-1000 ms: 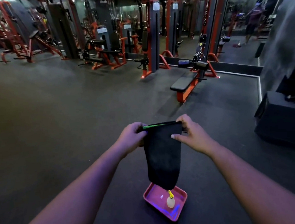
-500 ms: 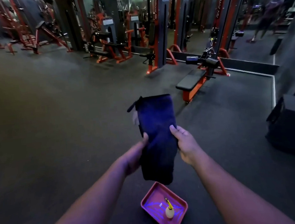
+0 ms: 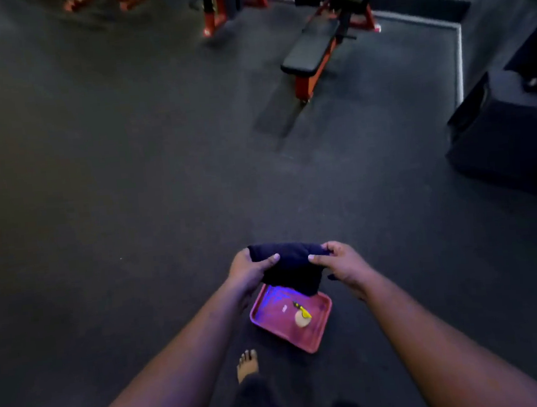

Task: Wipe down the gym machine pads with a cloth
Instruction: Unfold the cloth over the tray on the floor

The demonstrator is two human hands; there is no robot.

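Both hands [image 3: 293, 266] gripping cloth [image 3: 290, 268], now seemingly folded, lowered over tray [image 3: 318, 338]

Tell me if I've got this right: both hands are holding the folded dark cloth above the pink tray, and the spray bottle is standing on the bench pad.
Not quite. The spray bottle is not on the bench pad; it sits in the pink tray on the floor, as the head view shows. The rest holds: the left hand and right hand both hold the folded dark cloth above that tray.
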